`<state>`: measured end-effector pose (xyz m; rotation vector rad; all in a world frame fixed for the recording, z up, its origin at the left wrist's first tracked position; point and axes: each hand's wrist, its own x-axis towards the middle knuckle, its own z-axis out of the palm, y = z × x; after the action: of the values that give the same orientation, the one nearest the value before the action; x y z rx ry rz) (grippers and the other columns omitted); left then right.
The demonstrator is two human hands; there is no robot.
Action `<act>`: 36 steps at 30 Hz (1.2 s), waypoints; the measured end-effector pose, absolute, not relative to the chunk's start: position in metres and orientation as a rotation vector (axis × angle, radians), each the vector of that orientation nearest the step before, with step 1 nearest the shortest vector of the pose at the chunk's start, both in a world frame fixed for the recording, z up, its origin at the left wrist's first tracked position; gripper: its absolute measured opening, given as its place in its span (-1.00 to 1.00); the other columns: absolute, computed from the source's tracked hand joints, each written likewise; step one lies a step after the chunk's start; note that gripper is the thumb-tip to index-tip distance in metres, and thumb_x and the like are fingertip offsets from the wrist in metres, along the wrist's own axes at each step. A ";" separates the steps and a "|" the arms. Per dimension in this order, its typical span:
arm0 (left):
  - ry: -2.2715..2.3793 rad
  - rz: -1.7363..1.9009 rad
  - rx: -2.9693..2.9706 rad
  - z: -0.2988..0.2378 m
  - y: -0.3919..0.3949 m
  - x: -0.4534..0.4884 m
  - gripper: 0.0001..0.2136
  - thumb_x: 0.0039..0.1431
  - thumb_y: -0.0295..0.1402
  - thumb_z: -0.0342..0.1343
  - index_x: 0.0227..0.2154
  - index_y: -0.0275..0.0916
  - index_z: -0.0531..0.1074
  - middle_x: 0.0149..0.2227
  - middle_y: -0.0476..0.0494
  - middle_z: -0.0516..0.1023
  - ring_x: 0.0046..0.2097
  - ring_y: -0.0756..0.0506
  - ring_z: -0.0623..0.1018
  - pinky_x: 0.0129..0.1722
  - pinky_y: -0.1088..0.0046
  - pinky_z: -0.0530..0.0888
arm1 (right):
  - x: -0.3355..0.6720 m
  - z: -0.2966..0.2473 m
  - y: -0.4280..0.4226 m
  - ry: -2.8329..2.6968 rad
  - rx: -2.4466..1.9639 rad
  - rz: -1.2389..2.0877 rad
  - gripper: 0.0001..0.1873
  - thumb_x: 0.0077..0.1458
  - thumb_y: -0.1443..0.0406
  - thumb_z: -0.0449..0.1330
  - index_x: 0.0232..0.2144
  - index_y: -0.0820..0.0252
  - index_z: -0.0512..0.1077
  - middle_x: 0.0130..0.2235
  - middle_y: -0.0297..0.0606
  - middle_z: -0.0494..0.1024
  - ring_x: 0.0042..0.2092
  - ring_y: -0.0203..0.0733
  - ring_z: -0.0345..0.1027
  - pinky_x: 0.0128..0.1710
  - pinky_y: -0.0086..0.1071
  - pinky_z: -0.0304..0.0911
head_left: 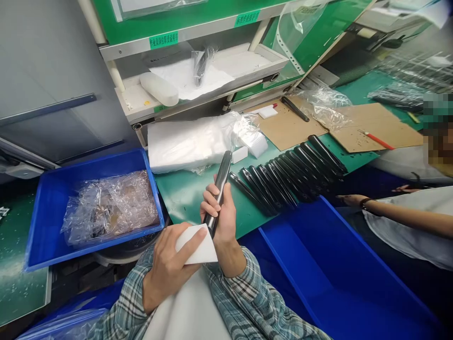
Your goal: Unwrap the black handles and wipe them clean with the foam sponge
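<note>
My right hand is closed around a glossy black elongated part, which points up and away from me. In my left hand is a white foam block, gripped between thumb and fingers. The block lies against or just over the near end of the black part; exact contact there is hidden. Beyond my right hand, a row of similar black parts lies side by side on the green table.
Left stands a blue bin with clear plastic bags. A large blue bin sits at the right. Behind are white foam sheets, cardboard, a red-handled tool and a shelf. Another person's arm reaches in from the right.
</note>
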<state>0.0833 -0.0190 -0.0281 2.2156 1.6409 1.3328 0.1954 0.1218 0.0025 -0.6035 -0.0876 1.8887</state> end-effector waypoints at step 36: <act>1.346 1.476 1.319 -0.059 -0.030 0.072 -0.57 0.44 0.03 0.27 0.21 -0.09 0.57 0.08 -0.24 0.58 -0.02 -0.16 0.64 -0.07 0.37 0.61 | 0.200 0.000 0.129 -0.040 -0.554 2.180 -0.61 0.38 0.02 0.36 -0.29 0.08 0.32 -0.47 -0.56 0.20 -0.62 -0.47 -0.11 -0.75 -0.70 0.09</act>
<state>0.0720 -0.0296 -0.0587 1.3195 1.3465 1.4758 0.2004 0.1288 0.0000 -0.5539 -0.0398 2.1804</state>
